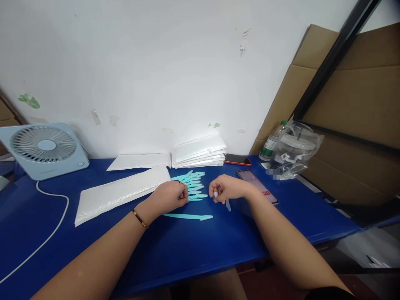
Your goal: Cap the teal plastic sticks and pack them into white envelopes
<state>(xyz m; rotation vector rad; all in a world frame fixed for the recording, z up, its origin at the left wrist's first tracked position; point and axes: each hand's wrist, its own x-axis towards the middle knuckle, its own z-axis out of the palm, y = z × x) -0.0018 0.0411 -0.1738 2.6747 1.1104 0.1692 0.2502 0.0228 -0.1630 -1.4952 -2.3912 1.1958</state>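
Several turquoise plastic sticks with pale tips [194, 186] lie fanned out on the blue table [187, 254]. My left hand [170, 196], its fingers pinched together, rests at the near left side of these sticks; it covers their left part. One more turquoise stick [187, 216] lies apart, nearer the front edge. My right hand [226, 188] is to the right of the fan, with curled fingers closed on small clear plastic pieces [228, 205]; one piece sticks out below the fingers.
White padded envelopes [121, 193] lie at the left, with a stack of more [198, 152] by the wall. Two phones [258, 185] [237, 160], a bottle [269, 146] and a bagged cup [293, 150] are at the right. A blue fan [46, 146] with a cable stands far left.
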